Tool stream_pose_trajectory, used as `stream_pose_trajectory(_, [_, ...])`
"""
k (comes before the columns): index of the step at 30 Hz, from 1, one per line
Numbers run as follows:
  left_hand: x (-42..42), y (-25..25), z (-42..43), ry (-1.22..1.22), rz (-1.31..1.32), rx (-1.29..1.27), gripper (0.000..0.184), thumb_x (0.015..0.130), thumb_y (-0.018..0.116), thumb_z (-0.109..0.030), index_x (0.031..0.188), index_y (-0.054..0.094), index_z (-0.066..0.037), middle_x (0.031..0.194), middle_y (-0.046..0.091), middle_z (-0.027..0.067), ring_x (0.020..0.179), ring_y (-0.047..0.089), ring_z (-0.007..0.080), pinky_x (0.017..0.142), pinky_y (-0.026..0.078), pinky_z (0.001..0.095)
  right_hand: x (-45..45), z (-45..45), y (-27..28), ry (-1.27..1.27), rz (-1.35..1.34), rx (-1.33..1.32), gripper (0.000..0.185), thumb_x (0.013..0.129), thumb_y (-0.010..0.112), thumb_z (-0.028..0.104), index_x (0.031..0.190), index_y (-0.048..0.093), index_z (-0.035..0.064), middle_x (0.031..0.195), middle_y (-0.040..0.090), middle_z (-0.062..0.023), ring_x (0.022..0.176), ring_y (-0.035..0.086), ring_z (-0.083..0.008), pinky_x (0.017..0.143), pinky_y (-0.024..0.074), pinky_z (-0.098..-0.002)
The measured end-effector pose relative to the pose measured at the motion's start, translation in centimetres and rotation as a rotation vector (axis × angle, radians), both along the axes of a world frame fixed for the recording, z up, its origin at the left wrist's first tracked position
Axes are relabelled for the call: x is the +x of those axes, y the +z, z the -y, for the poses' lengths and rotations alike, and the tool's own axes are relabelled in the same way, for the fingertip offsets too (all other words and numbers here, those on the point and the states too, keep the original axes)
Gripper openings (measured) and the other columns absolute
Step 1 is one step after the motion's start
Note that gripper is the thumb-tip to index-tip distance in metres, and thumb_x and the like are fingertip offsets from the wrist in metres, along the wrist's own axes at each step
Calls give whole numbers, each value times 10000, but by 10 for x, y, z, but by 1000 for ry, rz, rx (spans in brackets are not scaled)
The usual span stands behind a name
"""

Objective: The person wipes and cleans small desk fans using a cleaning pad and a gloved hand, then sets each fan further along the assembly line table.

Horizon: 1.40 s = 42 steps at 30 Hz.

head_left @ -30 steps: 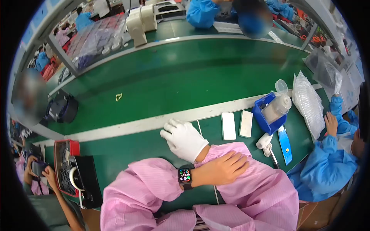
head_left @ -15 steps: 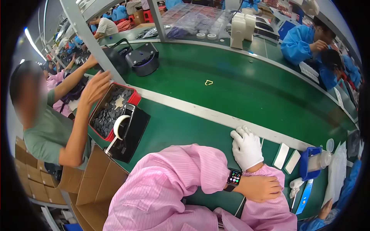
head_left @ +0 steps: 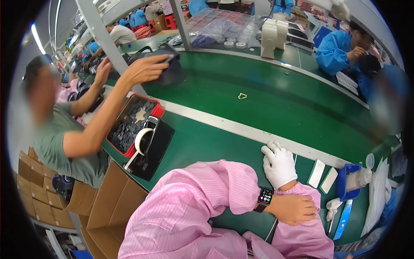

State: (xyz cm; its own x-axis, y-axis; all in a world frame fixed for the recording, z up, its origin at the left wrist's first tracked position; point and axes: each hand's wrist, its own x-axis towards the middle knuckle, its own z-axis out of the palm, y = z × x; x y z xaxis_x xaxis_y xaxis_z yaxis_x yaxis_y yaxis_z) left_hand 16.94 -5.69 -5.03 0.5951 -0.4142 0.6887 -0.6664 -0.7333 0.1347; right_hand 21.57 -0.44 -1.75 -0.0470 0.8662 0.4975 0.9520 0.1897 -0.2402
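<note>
My left hand (head_left: 293, 210), bare with a black smartwatch (head_left: 265, 197) at the wrist, lies across my right forearm's pink striped sleeve (head_left: 302, 233). Its fingers drape over the cloth and hold nothing. My right hand (head_left: 279, 166) wears a white glove and rests palm down on the green bench (head_left: 211, 142), fingers extended toward the metal rail (head_left: 224, 126). Just right of the glove lie two white rectangular blocks (head_left: 317, 173). A blue bin (head_left: 343, 182) stands beyond them, with a blue strip-shaped tool (head_left: 343, 219) nearer me.
To the left, a red bin (head_left: 161, 109) of dark discs adjoins a black tape dispenser (head_left: 160, 151). A co-worker's hand (head_left: 144, 69) is at a dark device (head_left: 171, 71) on the green conveyor surface (head_left: 215, 82). An open cardboard box (head_left: 114, 198) stands at lower left.
The co-worker's arm has swung right, and that hand is now over the dark device. My hands keep their pose; the whole view has shifted slightly.
</note>
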Motion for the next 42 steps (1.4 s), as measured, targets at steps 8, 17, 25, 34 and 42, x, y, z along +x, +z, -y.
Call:
stream_pose_trajectory(8, [-5, 10, -8, -57, -83, 22, 544, 780, 639, -288, 1221, 554, 17, 1243, 568, 177, 1120, 565, 345, 990, 442, 476, 6, 1, -9, 12, -92, -40, 171, 791, 573, 106, 942, 646, 72, 970, 638, -142, 887, 626, -348, 765, 511, -478])
stream_pose_trajectory(17, [-7, 26, -11, 8, -116, 143, 459, 772, 637, -222, 1184, 625, -20, 1184, 632, 163, 1092, 614, 313, 956, 479, 452, 6, 3, -23, -22, -51, -17, 176, 746, 596, 137, 899, 639, 60, 940, 617, -113, 973, 604, -305, 767, 515, -453])
stream_pose_trajectory(25, [-5, 31, -8, 12, -149, 136, 457, 727, 615, -160, 1157, 630, -5, 1162, 646, 181, 1074, 625, 331, 957, 479, 451, 2, -1, -36, -46, -102, 69, 142, 764, 608, 168, 835, 685, 72, 917, 635, -108, 974, 587, -297, 833, 466, -423])
stream_pose_trajectory(34, [-5, 33, -7, 23, -169, 165, 447, 741, 609, -170, 1155, 629, -3, 1178, 639, 182, 1078, 626, 333, 960, 478, 454, 3, 0, -36, -47, -70, -10, 148, 779, 606, 154, 874, 666, 57, 968, 619, -112, 1016, 584, -293, 858, 476, -416])
stream_pose_trajectory(42, [-2, 40, -5, -20, -168, 133, 425, 747, 618, -155, 1138, 631, 11, 1153, 640, 190, 1048, 628, 336, 934, 486, 459, 6, 2, -27, -22, -69, -39, 140, 741, 607, 144, 837, 649, 52, 924, 603, -124, 938, 603, -312, 769, 497, -437])
